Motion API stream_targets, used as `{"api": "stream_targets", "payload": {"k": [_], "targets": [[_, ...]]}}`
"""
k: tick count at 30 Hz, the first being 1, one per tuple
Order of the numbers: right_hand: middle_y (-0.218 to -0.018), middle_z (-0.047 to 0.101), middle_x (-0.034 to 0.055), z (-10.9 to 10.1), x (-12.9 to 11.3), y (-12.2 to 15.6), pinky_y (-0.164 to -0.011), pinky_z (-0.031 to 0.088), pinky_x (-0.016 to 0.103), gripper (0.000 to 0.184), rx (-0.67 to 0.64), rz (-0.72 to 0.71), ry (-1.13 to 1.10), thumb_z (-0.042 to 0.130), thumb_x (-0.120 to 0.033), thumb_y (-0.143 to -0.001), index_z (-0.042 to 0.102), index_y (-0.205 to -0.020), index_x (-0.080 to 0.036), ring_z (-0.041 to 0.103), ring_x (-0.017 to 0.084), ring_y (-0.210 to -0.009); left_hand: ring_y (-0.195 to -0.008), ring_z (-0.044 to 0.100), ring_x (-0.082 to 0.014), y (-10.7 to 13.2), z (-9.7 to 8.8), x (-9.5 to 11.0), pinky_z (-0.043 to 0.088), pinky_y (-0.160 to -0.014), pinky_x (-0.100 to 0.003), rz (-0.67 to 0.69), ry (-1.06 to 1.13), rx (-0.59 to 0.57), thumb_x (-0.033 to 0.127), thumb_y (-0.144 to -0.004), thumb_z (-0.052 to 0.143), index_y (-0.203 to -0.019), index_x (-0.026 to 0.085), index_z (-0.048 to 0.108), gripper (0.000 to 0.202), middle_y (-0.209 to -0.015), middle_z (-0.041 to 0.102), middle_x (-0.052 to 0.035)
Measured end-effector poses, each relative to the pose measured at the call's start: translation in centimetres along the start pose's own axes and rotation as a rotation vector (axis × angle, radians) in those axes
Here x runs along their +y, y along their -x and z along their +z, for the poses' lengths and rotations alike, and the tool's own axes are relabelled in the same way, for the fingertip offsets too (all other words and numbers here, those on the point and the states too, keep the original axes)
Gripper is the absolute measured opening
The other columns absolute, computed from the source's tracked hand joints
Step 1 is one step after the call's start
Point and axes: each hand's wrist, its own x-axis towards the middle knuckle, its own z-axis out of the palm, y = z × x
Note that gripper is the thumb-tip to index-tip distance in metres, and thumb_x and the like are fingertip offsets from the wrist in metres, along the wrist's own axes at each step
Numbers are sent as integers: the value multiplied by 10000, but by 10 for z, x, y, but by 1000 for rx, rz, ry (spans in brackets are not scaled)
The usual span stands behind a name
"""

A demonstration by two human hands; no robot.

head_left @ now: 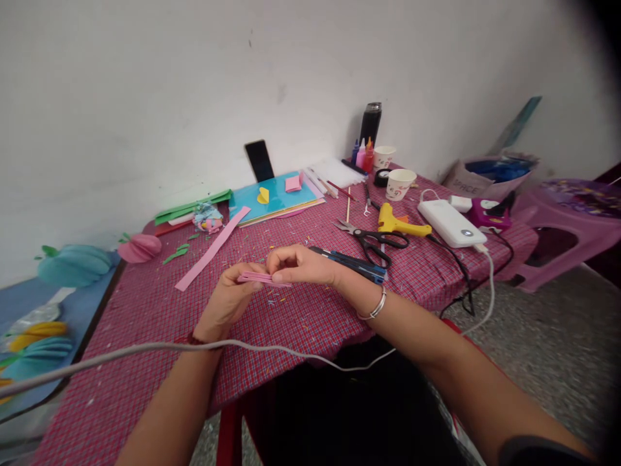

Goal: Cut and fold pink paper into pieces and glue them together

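Observation:
Between my two hands, above the checked tablecloth, is a folded stack of pink paper (256, 277), its layered edges facing me. My left hand (233, 289) pinches the stack's left end. At the right end the thumb and fingers of my right hand (303, 266) close on the same paper. To the left lies a long pink paper strip (213, 249) on the cloth. Just beyond my right wrist are a blue and black cutter (349, 264) and black-handled scissors (371, 238). Small paper scraps are scattered around my hands.
A yellow glue gun (402, 223), a white power bank (451, 223) and paper cups (400, 184) stand at the right. Coloured sheets (276, 194) and a phone (259, 160) are at the back. Paper pumpkins (75, 264) sit left. A white cable (194, 346) crosses in front of me.

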Motion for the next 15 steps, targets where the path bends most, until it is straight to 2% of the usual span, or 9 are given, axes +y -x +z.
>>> {"api": "stream_targets", "payload": {"k": [7,15], "targets": [[-682,531,-45,-2,2,0,-621,385,255,218,-47,-27,15,695,-330,-825,587,-756,-153,479,91,-627,-738,636,-155,1,1,2,498,-747,-306,23,-28,-51,262,-682,845,-697,217,741,114,-727,706,-8],[-719,562,-35,-3,4,1,-647,420,262,201,-69,5,3,709,-322,-806,603,-780,-153,509,98,-659,-737,644,-159,3,0,6,501,-742,-309,48,-62,-110,269,-717,827,-710,226,747,91,-750,721,-14]]}}
